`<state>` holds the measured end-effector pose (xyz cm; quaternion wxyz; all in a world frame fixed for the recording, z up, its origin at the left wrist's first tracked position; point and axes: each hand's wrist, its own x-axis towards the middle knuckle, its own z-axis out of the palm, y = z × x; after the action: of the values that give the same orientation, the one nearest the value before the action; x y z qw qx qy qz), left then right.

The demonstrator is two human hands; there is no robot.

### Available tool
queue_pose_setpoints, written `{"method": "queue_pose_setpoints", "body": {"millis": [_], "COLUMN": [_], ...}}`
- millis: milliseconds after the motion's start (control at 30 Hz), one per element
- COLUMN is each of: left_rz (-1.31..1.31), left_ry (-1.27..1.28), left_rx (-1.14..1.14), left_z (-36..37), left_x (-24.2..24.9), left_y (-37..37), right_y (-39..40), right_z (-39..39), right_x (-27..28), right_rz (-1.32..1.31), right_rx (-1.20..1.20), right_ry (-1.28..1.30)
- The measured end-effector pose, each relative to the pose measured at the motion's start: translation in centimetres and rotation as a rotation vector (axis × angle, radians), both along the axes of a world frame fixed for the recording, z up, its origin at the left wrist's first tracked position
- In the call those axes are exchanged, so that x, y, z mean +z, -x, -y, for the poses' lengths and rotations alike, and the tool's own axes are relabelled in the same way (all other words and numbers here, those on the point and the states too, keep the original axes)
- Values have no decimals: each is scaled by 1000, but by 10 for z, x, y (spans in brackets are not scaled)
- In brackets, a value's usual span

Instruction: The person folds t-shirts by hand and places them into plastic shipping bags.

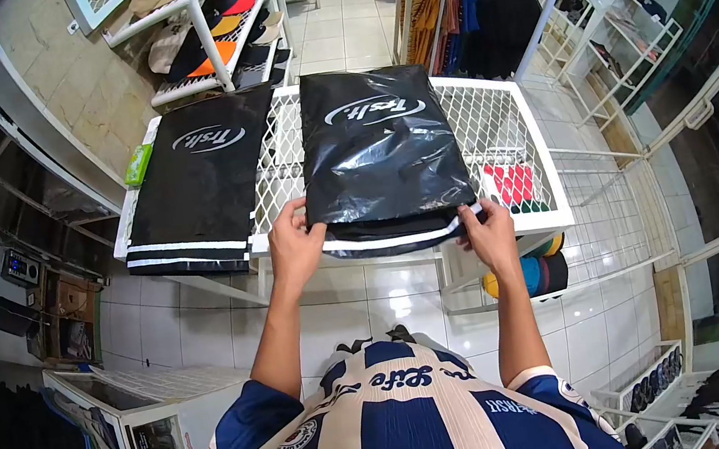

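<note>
A filled black plastic bag [381, 151] with a white logo lies on the white mesh table [544, 150]. Its mouth faces me, with a white strip along the flap. My left hand [295, 243] pinches the left corner of that mouth. At the right corner, my right hand [486, 229] has its fingers closed on the bag edge. Dark contents show between the bag's lip and the flap. A second black bag [194, 175] with the same logo lies flat to the left, its white-striped edge toward me; neither hand touches it.
A green packet [139, 164] sits at the table's left edge. Caps fill a white rack [206, 38] behind on the left. Clothes [440, 17] hang behind on the right. Colourful rolled items [530, 278] are below the table. A white cabinet [139, 397] stands at lower left.
</note>
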<state>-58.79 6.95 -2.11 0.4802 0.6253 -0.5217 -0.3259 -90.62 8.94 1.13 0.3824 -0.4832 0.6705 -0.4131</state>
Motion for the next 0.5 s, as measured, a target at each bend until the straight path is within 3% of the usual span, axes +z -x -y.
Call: {"method": "queue_pose_setpoints", "body": {"millis": [133,167,233,300,500], "left_rz": [29,84,57,-13,38], "left_ry": [23,78,32,-83,-34], "left_rx": [23,14,16,5,-51], "left_z": [46,50,14,-11,-27], "left_x": [8,1,20,21,40], "left_y": [5,-1,-4,-5,11], "right_y": [-7,-3,17,13,7], "right_z": [54,44,19,-11,-17], "right_x": [-13,-3,-4,14,23], "right_rz": [-391,-239,-271,-5,-213], "right_rx": [-90,-51,25,-9,45], "right_ry": [269,174,96,-59,-93]}}
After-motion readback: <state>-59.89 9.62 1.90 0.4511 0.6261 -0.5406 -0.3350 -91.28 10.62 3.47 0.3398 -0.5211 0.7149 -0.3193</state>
